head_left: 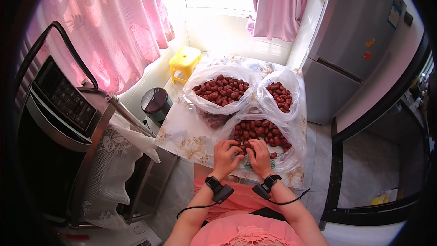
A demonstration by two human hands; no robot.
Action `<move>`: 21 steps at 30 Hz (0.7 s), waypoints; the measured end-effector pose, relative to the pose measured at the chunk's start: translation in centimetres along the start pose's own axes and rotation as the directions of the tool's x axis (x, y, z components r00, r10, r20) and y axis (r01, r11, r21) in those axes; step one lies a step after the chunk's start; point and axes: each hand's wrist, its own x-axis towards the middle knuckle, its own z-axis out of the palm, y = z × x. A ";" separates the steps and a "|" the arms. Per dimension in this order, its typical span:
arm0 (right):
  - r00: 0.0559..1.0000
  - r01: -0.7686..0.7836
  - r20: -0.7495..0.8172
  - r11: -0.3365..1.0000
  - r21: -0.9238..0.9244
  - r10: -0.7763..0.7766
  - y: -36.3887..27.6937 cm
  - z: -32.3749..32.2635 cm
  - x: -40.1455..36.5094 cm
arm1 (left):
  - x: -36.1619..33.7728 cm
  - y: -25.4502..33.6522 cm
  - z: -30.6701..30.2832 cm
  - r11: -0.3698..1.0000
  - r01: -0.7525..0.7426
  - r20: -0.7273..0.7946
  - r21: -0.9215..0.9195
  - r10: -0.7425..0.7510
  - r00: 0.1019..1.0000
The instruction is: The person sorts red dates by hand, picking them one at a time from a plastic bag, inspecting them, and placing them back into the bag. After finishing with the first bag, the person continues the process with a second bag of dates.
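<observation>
Dried red dates (259, 130) lie in the near clear plastic bag (295, 143), which is spread open at the front of the table. My left hand (225, 158) is at the bag's near edge, its fingers curled and thumb bent inward around a red date. Close beside it, my right hand (260, 158) has its fingers bent down and its thumb toward the left hand, also closed at a red date. The fingertips partly hide what each holds. A loose date (273, 156) lies just right of my right hand.
Behind stand a large bag of dates (221, 90) and a smaller one (279, 96) on the flowered tablecloth (193, 143). A yellow stool (185, 61) and a dark bin (155, 102) are left of the table. A fridge (346, 41) stands right, a black oven-like appliance (50, 141) left.
</observation>
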 end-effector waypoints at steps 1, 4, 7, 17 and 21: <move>1.000 0.002 0.000 1.000 -0.003 -0.002 0.0 0.0 0.0 | -0.1 -0.2 0.2 1.000 0.000 0.000 0.000 0.000 1.000; 1.000 -0.002 0.008 1.000 -0.003 0.002 -0.1 -0.1 0.1 | -0.4 -0.7 0.6 0.996 0.055 -0.042 -0.074 -0.058 0.997; 1.000 -0.015 0.012 1.000 0.004 0.015 -0.4 -0.2 0.1 | -0.4 -0.5 0.5 0.987 0.107 -0.069 -0.118 -0.116 0.991; 1.000 -0.007 0.019 1.000 -0.006 0.007 -0.3 -0.2 0.1 | -0.3 -0.7 0.4 0.995 0.058 -0.069 -0.084 -0.064 0.996; 1.000 -0.003 0.020 1.000 -0.005 0.003 -0.3 -0.2 0.2 | -0.3 -0.5 0.3 0.989 0.080 -0.080 -0.122 -0.091 0.993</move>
